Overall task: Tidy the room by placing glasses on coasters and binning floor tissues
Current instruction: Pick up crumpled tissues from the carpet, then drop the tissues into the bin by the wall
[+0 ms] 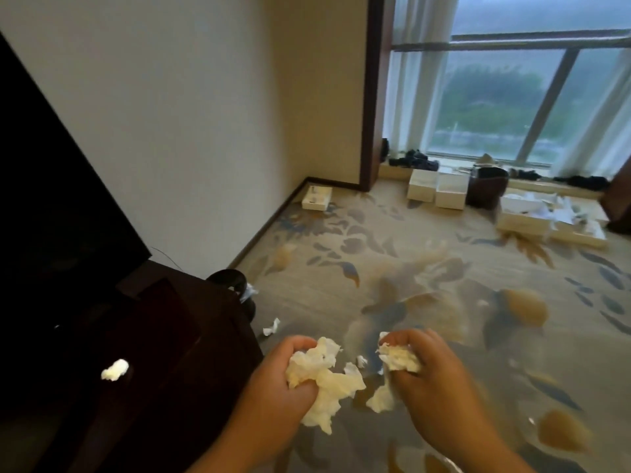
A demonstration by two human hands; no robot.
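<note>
Head view: left hand point(290, 373) fisted round crumpled tissue wad point(324, 380); right hand point(430, 367) clenched on second tissue wad point(399, 360), tail dangling. Both wads held above carpet point(426, 268), just right of dark cabinet point(164, 353). Tissue likely light, soft, compressible, tears easily; grip bunched middle. Loose scrap point(272, 327) on carpet beside cabinet. Dark bin point(486, 191) well beyond cabinet, near window, white boxes point(437, 189) beside it. No glasses or coasters seen.

Left hand point(273, 380) fisted, right hand point(433, 373) fisted, both forearms extended forward
</note>
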